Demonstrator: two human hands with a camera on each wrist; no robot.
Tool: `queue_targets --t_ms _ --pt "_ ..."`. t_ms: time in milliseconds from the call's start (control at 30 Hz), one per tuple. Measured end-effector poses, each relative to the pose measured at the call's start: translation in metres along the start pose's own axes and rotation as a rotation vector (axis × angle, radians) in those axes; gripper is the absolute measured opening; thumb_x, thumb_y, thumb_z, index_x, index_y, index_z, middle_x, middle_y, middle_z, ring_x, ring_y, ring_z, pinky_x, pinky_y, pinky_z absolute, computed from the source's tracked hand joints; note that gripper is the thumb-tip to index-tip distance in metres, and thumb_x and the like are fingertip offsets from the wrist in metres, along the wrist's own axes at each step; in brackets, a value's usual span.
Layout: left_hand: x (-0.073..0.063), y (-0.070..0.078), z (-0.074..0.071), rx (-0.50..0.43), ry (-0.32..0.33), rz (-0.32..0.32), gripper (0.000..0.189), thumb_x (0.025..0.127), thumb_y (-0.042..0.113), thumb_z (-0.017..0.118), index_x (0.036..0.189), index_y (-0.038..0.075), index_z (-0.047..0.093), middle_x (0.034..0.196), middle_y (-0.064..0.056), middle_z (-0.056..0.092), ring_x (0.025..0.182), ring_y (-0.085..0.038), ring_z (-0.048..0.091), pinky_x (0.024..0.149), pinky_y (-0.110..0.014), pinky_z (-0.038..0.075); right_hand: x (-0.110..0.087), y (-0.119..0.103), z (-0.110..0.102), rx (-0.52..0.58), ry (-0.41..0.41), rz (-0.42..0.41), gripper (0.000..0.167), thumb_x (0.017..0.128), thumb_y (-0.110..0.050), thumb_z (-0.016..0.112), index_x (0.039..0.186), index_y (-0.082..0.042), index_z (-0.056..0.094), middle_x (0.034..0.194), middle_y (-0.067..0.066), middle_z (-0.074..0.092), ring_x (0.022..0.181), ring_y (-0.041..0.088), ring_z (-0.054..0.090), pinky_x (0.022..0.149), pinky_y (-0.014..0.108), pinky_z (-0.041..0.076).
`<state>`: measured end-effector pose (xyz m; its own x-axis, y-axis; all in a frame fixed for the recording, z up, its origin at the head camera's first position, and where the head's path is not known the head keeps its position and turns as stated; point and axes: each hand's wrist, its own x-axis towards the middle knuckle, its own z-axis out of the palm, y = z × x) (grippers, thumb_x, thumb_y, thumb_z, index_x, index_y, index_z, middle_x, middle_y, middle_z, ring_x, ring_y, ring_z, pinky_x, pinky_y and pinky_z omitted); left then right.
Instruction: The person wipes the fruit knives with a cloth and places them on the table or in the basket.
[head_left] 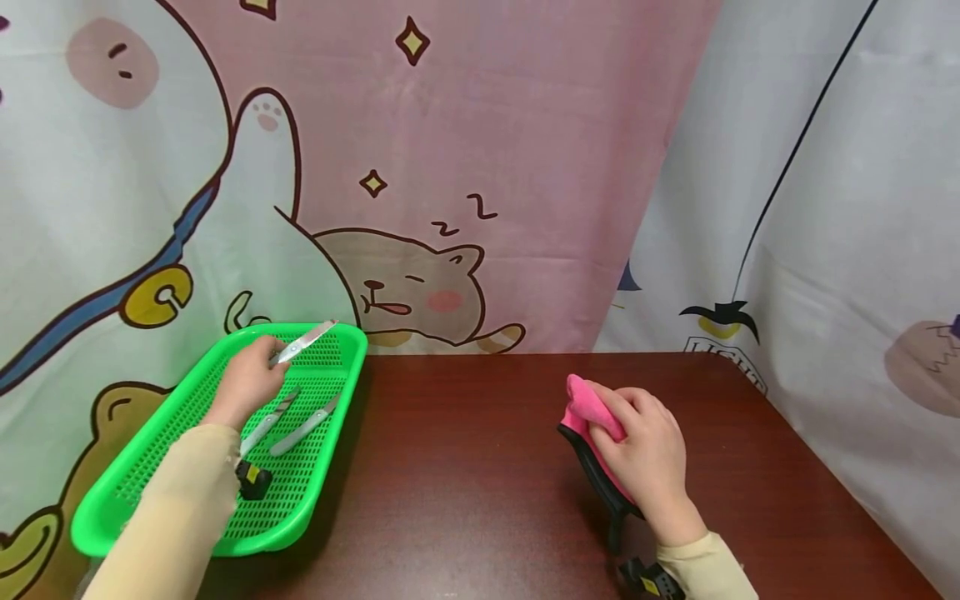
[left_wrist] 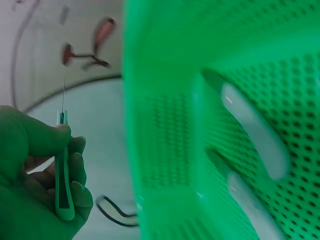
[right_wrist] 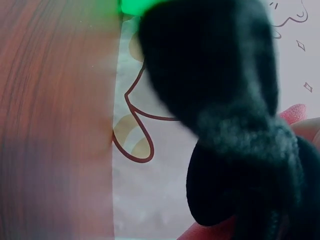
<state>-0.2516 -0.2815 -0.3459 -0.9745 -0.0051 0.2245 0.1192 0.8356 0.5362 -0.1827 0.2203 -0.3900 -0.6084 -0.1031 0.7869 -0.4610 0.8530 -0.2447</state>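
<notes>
My left hand (head_left: 247, 383) is raised over a green plastic basket (head_left: 324, 467) and grips a folding knife (head_left: 306, 341) by its pale handle. The blade points up and away; in the left wrist view the slotted handle (left_wrist: 62, 185) lies between thumb and curled fingers. Two more pale-handled knives (head_left: 303, 431) lie on the basket floor, side by side. On the right, my right hand (head_left: 648, 446) pinches a bunched pink cloth (head_left: 592, 410) with a black side and a strap-like end hanging down. That black side (right_wrist: 210, 60) fills much of the right wrist view, blurred.
The basket stands at the left of a dark brown table (head_left: 465, 467). A printed curtain (head_left: 525, 167) with cartoon animals hangs behind the table's far edge and along the right side. Small black devices (head_left: 253, 481) sit at both wrists.
</notes>
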Motion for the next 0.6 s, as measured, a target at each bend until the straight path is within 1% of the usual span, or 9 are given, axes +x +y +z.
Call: queue_targets --t_ms 100,267,400,600 --pt "0.004 -0.015 0.006 -0.006 -0.035 -0.036 0.03 0.1 0.005 0.049 0.124 -0.012 0.05 0.104 -0.029 0.058 0.073 -0.03 0.053 0.061 -0.04 0.042 -0.001 0.0 0.001 0.0 -0.005 -0.004 0.049 0.07 -0.009 0.081 0.117 -0.014 0.072 0.095 0.013 0.064 0.084 0.031 0.06 0.074 0.05 0.048" --pt "0.01 -0.034 0.019 -0.006 -0.087 -0.085 0.029 0.1 0.004 0.049 0.124 -0.012 0.049 0.105 -0.03 0.058 0.076 -0.031 0.055 0.062 -0.04 0.044 -0.002 0.0 0.002 -0.004 -0.007 -0.011 0.048 0.07 -0.009 0.081 0.117 -0.014 0.072 0.095 0.013 0.063 0.084 0.031 0.06 0.074 0.049 0.048" --pt "0.012 -0.043 0.027 0.01 -0.119 -0.098 0.027 0.099 0.003 0.05 0.121 -0.013 0.049 0.103 -0.031 0.059 0.081 -0.037 0.059 0.065 -0.045 0.048 -0.003 0.001 0.004 -0.007 -0.007 -0.023 0.048 0.07 -0.01 0.08 0.117 -0.015 0.073 0.095 0.013 0.064 0.083 0.031 0.06 0.073 0.049 0.048" --pt "0.01 -0.049 0.031 0.055 -0.158 -0.094 0.028 0.095 -0.001 0.053 0.118 -0.015 0.049 0.103 -0.033 0.059 0.091 -0.044 0.059 0.074 -0.053 0.049 -0.003 0.0 0.007 -0.003 -0.008 -0.038 0.048 0.071 -0.011 0.079 0.118 -0.015 0.073 0.094 0.012 0.063 0.083 0.031 0.06 0.073 0.048 0.047"
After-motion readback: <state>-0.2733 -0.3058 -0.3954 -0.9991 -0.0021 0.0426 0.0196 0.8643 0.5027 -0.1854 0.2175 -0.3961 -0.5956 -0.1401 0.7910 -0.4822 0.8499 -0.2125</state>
